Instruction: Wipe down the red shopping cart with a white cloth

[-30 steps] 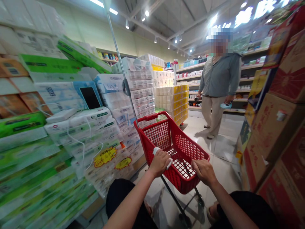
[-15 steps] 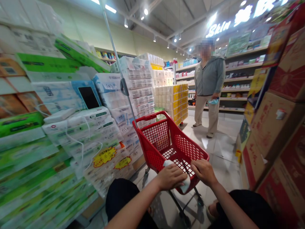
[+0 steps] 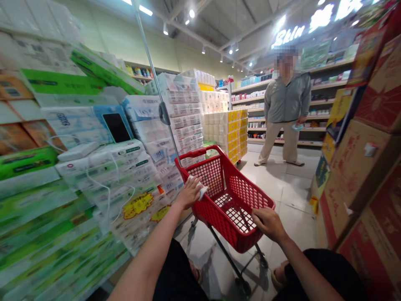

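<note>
A red plastic shopping cart (image 3: 206, 213) with perforated basket walls stands before me on dark metal legs. My left hand (image 3: 189, 193) presses a white cloth (image 3: 202, 192) against the left rim of the basket, its fingers laid over the cloth. On the near right corner of the basket, my right hand (image 3: 268, 222) is closed round the rim. Bare mesh floor shows inside the basket. A metal pole (image 3: 153, 71) rises from the cart's far left corner by the red handle (image 3: 196, 154).
Stacked tissue packs (image 3: 144, 163) fill the left, with a phone (image 3: 117, 127) and white cables on them. Cardboard boxes (image 3: 360, 163) are piled at right. Beyond the cart, a person in a grey jacket (image 3: 287, 100) stands before shelves, holding something light blue.
My left hand has moved with the cloth from the near rim to the left rim. My right hand stays put. The person behind has shifted right and turned towards the cart.
</note>
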`<action>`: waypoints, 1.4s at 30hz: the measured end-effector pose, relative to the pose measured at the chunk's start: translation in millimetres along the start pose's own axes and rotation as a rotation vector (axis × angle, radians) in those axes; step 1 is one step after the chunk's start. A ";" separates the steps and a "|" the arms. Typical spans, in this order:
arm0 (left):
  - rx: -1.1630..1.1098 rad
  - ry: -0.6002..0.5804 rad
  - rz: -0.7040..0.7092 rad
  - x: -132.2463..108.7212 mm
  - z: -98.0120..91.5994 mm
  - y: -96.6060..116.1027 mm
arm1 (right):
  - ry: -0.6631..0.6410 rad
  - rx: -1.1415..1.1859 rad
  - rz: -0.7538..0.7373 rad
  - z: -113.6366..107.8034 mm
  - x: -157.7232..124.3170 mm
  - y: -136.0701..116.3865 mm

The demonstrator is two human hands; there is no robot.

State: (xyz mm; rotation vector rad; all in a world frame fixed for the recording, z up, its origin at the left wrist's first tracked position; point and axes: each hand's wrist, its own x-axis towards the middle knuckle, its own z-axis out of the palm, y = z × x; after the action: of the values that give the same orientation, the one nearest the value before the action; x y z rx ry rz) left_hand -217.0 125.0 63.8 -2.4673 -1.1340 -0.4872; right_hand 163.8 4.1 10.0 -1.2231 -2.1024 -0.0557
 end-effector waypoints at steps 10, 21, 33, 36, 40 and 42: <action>0.010 0.002 -0.205 17.8 -1.2 -45.8 | -0.010 -0.008 0.003 -8.7 -4.5 11.5; -0.152 0.105 -0.125 -0.9 10.2 68.7 | 0.081 0.016 -0.001 -2.5 -14.3 26.1; -0.279 0.111 0.073 -25.2 14.8 251.1 | 0.095 -0.014 0.040 5.6 0.9 15.7; -0.227 0.110 0.157 -21.9 14.7 240.9 | 0.095 -0.015 0.033 5.0 0.7 15.0; -0.174 0.076 0.366 -17.9 8.3 202.5 | 0.088 -0.036 0.013 6.3 -0.4 12.5; -0.149 0.060 0.451 -16.0 5.7 178.2 | 0.076 -0.034 0.001 7.0 -1.0 11.9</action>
State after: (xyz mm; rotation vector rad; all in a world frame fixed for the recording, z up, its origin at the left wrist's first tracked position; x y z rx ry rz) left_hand -87.9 10.1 17.0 -2.7033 -0.5036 -0.5163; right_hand 169.5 12.5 0.7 -1.2233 -2.0421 -0.1360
